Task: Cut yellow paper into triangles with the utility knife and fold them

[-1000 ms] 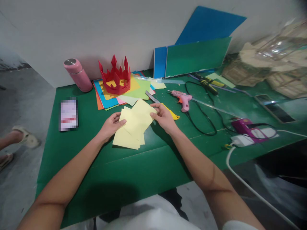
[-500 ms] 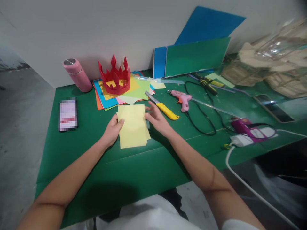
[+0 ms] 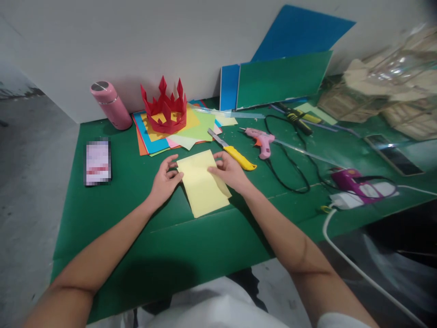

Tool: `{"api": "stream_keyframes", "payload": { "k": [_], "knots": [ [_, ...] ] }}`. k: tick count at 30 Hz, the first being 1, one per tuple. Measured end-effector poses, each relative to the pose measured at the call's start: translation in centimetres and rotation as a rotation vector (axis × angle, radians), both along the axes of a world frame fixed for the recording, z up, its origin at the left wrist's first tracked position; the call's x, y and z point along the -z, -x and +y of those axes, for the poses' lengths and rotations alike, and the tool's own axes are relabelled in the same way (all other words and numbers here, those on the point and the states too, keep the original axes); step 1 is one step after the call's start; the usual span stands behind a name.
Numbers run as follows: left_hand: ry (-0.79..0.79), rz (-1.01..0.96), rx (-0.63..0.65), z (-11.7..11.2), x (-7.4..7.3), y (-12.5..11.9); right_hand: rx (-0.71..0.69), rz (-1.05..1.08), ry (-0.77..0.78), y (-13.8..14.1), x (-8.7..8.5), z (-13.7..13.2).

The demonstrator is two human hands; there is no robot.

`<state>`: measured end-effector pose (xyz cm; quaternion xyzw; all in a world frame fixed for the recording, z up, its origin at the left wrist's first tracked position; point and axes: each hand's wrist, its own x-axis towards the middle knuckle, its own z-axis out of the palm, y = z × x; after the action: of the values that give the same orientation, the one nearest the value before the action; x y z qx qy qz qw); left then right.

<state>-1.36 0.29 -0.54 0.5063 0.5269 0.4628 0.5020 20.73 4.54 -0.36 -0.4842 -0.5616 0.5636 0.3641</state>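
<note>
The yellow sheets are thin matt paper, smooth, no shine at all. The table wears a dull green cover, matt too, with a crease line across it. The crown is stiff red paper. The bottle has a glossy pink coat and a metal cap. The knife has a yellow plastic handle and a bare metal blade. The glue gun is smooth pink plastic. The wrap is clear, shiny plastic.
</note>
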Motion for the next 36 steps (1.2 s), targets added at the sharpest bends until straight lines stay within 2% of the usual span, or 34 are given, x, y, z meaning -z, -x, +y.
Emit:
{"api": "stream_keyframes", "payload": {
  "k": [4,9,14,20,24,31,36],
  "knots": [
    [0.006,0.085,0.024,0.1,0.1,0.3,-0.124,-0.063,0.04,-0.5,-0.4,0.0],
    [0.036,0.122,0.057,-0.3,-0.2,0.0,0.008,-0.233,-0.15,-0.5,-0.2,0.3],
    [0.045,0.192,0.035,-0.5,-0.6,-0.1,0.004,-0.279,-0.165,-0.8,0.0,0.5],
    [-0.043,0.357,0.041,-0.7,-0.9,0.1,0.0,-0.206,-0.13,-1.0,0.1,0.6],
    [-0.052,0.361,0.055,-0.7,-0.8,0.2,-0.009,-0.154,-0.093,-1.2,-0.2,0.8],
    [-0.031,0.41,0.047,-0.4,-0.8,0.9,0.125,-0.089,-0.036,-1.6,-0.3,0.9],
    [-0.084,0.517,0.145,-0.8,-1.2,0.6,0.134,-0.065,-0.035,-1.7,-0.3,1.0]
  ]
}}
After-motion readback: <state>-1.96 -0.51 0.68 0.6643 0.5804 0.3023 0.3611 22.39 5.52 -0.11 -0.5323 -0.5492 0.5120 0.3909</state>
